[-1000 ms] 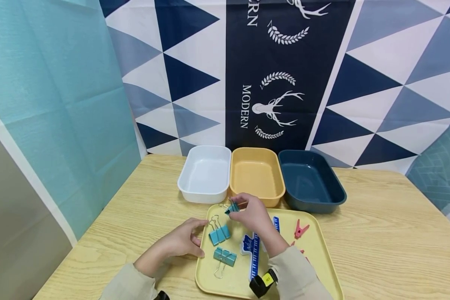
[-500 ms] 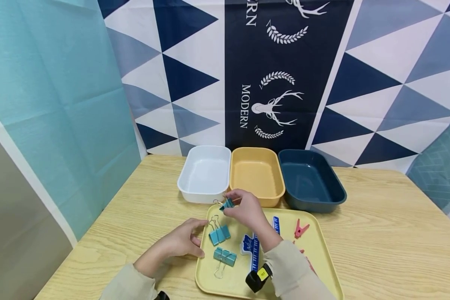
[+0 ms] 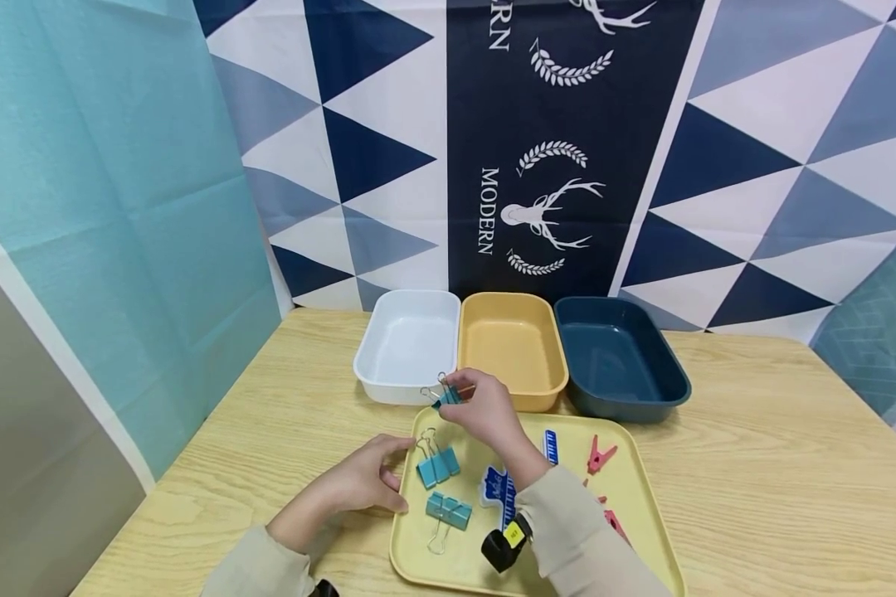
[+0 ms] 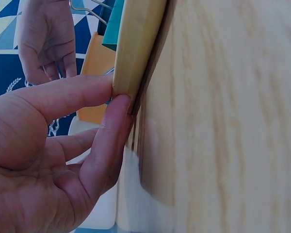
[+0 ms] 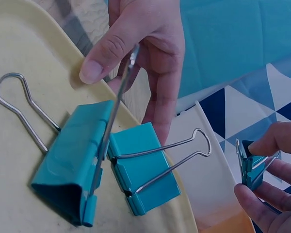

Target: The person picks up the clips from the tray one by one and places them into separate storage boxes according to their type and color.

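My right hand (image 3: 489, 414) pinches a teal binder clip (image 3: 448, 400) between thumb and fingers, raised over the far-left part of the yellow tray (image 3: 426, 565), near the white bin. The right wrist view shows this binder clip (image 5: 254, 170) with its wire handles spread. Two more teal binder clips lie on the tray: one clip (image 3: 438, 468) towards the back, the other clip (image 3: 449, 510) nearer the front. At the tray's left side, my left hand (image 3: 366, 477) grips the rim, the tray edge (image 4: 136, 53) held between thumb and fingers in the left wrist view.
Behind the tray stand a white bin (image 3: 411, 340), an orange-yellow bin (image 3: 513, 348) and a dark blue bin (image 3: 620, 356). Blue-and-white ruler-like pieces (image 3: 499, 489) and pink clothespins (image 3: 600, 456) lie on the tray, partly hidden by the right arm.
My right hand has moved left and away from me with the binder clip, off the tray's back area towards the white bin. The left hand has stayed at the tray rim.
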The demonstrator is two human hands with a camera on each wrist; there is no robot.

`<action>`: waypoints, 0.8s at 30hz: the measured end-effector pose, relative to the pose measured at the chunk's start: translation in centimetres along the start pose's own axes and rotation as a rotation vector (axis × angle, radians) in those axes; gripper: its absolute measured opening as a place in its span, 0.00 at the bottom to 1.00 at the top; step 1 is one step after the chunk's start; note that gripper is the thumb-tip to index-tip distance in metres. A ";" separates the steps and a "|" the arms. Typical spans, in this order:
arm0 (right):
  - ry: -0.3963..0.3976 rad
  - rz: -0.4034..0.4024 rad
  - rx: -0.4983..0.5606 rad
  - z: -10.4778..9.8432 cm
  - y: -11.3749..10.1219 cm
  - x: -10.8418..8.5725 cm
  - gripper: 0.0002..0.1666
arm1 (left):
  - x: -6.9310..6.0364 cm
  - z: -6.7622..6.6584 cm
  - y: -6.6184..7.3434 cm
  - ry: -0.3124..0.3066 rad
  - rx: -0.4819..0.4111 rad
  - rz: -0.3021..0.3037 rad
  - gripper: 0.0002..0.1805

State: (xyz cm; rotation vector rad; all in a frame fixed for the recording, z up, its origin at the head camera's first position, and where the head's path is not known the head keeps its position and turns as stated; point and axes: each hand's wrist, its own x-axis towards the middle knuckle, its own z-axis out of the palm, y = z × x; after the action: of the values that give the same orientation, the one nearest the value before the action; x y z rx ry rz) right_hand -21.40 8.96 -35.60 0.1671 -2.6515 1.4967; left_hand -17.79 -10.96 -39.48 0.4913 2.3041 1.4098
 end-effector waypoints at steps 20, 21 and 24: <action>0.038 0.013 0.008 0.7 -1.6 1.1 0.20 | -0.1 -0.1 0.1 0.002 0.019 0.011 0.46; 0.039 0.011 0.010 0.7 -1.7 1.1 0.20 | -0.1 -0.1 0.1 0.001 0.022 0.011 0.46; 0.046 0.002 0.004 0.7 -1.9 1.3 0.20 | 0.0 0.0 0.1 -0.001 0.025 0.010 0.46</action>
State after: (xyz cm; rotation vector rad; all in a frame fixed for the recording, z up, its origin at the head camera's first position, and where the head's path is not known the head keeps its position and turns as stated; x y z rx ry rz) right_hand -22.41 7.32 -34.20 0.1289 -2.6137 1.4881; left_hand -17.78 -10.95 -39.35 0.5117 2.3247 1.3865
